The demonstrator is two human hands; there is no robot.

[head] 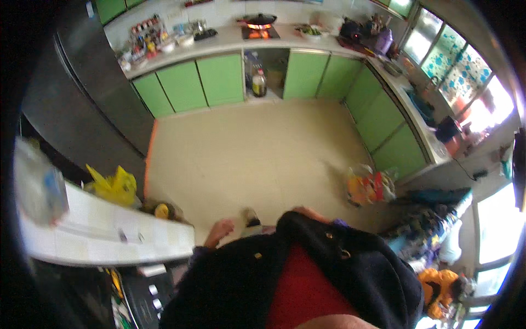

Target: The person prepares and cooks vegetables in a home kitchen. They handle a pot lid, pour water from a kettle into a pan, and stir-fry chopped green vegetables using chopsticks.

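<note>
My left hand (222,231) hangs low at the left of my dark jacket, over the tiled floor, near the white cabinet; nothing shows in it, and its fingers look curled. At the jacket's front edge, my right hand (311,214) is partly covered by the dark cloth; whether it grips the cloth cannot be told. Ahead, across the floor, a black wok (263,19) stands over orange flames on a gas stove (260,33). To its right is a bowl of green vegetables (311,32). An oil bottle (259,83) stands in the open cupboard below the stove.
A dark refrigerator (94,82) rises on the left. Beside it, a yellow plastic bag (115,187) rests near the white cabinet (135,240). Plastic bags with goods (367,187) lie on the floor at right, by the green cabinets (400,150). Clothes are piled further right.
</note>
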